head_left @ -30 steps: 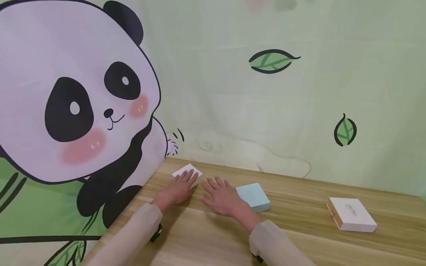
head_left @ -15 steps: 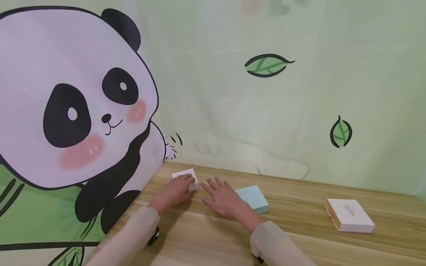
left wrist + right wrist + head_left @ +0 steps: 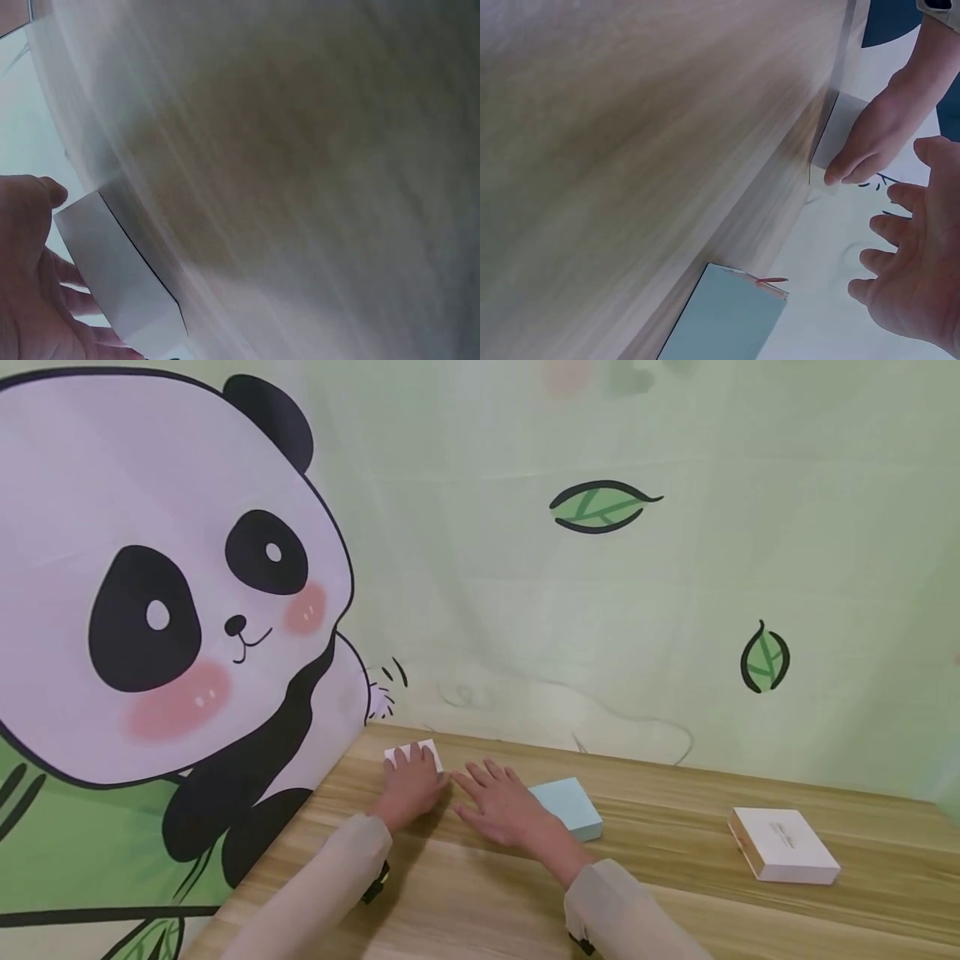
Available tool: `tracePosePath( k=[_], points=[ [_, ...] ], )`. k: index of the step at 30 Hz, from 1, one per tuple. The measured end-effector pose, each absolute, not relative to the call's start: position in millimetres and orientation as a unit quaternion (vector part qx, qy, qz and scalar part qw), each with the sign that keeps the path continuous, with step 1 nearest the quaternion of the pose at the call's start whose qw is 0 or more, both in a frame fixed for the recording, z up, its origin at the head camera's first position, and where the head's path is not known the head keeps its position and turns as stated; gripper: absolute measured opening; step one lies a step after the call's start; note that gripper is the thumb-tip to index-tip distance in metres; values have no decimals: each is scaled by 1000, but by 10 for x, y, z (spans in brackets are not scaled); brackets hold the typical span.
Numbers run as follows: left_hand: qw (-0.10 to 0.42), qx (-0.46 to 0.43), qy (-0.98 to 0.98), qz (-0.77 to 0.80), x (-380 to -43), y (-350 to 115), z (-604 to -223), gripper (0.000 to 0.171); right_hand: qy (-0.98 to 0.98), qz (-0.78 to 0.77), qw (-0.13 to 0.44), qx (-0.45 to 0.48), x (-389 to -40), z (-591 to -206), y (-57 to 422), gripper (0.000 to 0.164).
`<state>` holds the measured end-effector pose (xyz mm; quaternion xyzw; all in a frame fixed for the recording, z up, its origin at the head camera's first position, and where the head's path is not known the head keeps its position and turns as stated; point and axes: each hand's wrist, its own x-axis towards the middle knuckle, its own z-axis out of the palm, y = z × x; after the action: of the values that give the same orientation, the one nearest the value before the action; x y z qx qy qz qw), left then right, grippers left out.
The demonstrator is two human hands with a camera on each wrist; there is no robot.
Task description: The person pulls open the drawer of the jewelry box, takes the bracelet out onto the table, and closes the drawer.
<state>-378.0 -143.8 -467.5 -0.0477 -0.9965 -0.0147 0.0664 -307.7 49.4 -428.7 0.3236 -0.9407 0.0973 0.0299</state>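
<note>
My left hand [image 3: 412,787] lies over a small white box [image 3: 120,274] near the table's far left corner, its fingers stretched across the top face. From the left wrist view, the hand is against one face of this box, with the fingers reaching past it. My right hand [image 3: 498,807] is held out just right of it, fingers spread and holding nothing. A light blue box [image 3: 572,807] lies beside the right wrist, partly behind the forearm. A reddish strip shows at that box's edge in the right wrist view.
A larger white box [image 3: 783,845] with faint print on its lid lies farther right on the wooden table [image 3: 660,860]. Behind the table hangs a pale green backdrop [image 3: 480,593] with a printed panda [image 3: 172,460] and leaves.
The white box under my left hand has turned and sits squarer now. The left hand turned sideways, fingers bent, then laid its fingers straight over the box again. The right hand stayed nearly still.
</note>
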Motion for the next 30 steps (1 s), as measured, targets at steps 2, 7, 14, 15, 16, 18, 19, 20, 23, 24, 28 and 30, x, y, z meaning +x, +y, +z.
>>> tracePosePath(
  k=[2,7,14,15,16,18,19,20,23,24,28,30],
  points=[
    [74,-52,-996,-11,-3787,-1461,-4665,68,-941,96,29,323,-3077,-4278,494,58],
    [82,-76,-994,-19,-3815,-1520,-4647,67,-942,108,23,318,-3080,-4274,504,58],
    [60,-106,-992,-36,-3796,-1642,-4670,69,-939,120,12,323,-3060,-4303,473,57],
    [61,-113,-991,-41,-3781,-1664,-4668,67,-938,121,12,323,-3057,-4309,465,57],
    [64,-123,-989,-45,-3770,-1678,-4660,66,-938,121,12,323,-3058,-4314,465,57],
    [70,-140,-986,-53,-3749,-1702,-4647,63,-939,123,11,322,-3059,-4320,465,57],
    [73,-148,-985,-56,-3734,-1711,-4639,62,-939,123,10,321,-3059,-4322,466,57],
    [77,-155,-983,-60,-3718,-1718,-4629,61,-939,123,9,321,-3058,-4325,469,57],
    [90,-174,-978,-72,-3703,-1740,-4634,59,-939,124,7,321,-3051,-4323,481,58],
    [93,-180,-976,-75,-3695,-1744,-4632,58,-939,124,6,321,-3049,-4323,487,58],
    [113,-206,-968,-89,-3725,-1772,-4659,57,-939,125,6,320,-3048,-4332,506,58],
    [119,-221,-963,-96,-3745,-1783,-4667,57,-940,122,8,318,-3056,-4337,515,58]
  ],
)
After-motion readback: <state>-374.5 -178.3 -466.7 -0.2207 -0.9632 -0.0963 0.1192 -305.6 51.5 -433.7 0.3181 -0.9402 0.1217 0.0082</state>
